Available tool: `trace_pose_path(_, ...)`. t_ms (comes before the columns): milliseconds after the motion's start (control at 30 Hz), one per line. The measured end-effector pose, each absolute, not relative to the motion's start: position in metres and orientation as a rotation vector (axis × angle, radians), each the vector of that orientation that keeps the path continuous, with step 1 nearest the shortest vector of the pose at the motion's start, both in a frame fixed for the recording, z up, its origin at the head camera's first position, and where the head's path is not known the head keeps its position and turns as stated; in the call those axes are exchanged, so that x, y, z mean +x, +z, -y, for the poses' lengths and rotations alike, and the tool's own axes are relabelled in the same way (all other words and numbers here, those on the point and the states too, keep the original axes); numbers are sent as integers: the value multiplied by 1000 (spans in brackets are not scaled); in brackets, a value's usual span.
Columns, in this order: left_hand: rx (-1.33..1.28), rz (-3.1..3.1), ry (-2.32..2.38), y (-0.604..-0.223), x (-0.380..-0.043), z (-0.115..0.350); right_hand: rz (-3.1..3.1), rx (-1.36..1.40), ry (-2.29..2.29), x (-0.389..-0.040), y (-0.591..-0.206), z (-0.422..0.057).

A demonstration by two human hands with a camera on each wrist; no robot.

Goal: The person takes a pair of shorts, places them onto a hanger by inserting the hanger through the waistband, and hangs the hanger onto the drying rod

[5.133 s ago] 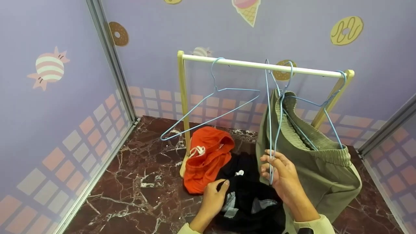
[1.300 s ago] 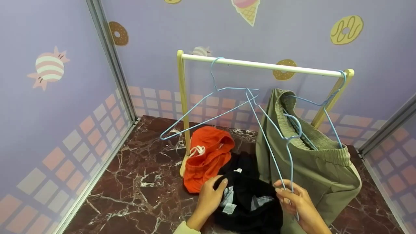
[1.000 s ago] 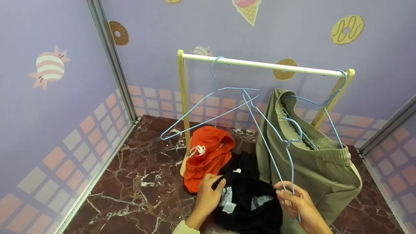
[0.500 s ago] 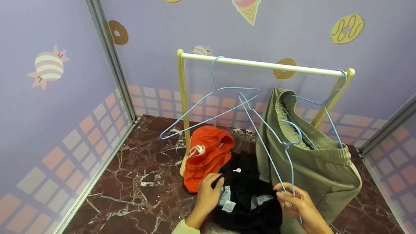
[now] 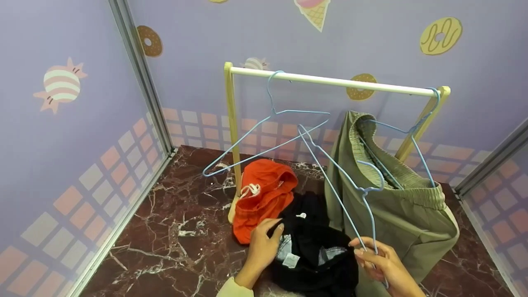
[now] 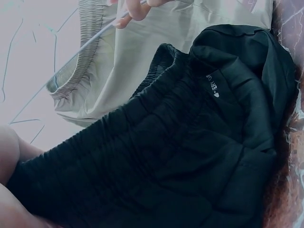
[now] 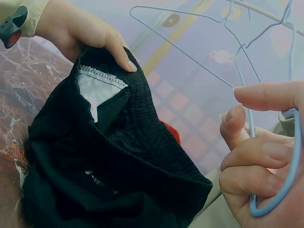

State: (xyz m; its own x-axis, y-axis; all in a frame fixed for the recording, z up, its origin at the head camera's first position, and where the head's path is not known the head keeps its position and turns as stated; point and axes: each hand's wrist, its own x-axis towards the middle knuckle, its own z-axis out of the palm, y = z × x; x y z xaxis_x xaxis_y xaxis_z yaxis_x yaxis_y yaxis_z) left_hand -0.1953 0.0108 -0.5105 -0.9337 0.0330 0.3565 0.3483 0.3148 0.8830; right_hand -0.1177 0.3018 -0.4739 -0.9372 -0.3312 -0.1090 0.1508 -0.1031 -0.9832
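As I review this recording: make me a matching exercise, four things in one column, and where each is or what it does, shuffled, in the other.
1. red garment
2. green garment
3. left hand
4. right hand

A. holds a blue hanger
B. lies at the foot of the rack
C. grips the black garment
D. hangs from the rack

Pairs: 1-B, 2-D, 3-C, 4-A

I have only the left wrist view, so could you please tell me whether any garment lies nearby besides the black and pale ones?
Observer: Yes, the head view shows an orange garment lying beside the black garment.
Operator: Thank you; is the hanger in the right hand hooked on the rail?
Observer: No, in the head view its hook is free of the rail.
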Motion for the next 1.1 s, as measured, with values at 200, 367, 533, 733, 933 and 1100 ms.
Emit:
trace_pose_path(200,-325,2325,-1657,-510,-196,-10,-1880,-202,-2058,-113,-476,-308)
trace_pose_path(367,-310,2333,-1660,-510,-197,-10,-1898,-227,-2041,-111,-478,-312)
trace_pose_path(533,-331,2330,-1644,-511,-197,-9,-1853,-322,-2040,-108,-481,-317)
trace_pose_path(733,-352,2321,-1624,-512,-198,-8,-1776,-342,-2032,-106,-482,-323)
trace_pose_path(933,-332,2331,-1658,-512,-199,-9,-1792,-337,-2005,-104,-483,-325)
trace_pose_path(1100,-324,2337,-1677,-511,-199,-9,-1779,-337,-2001,-103,-483,-325)
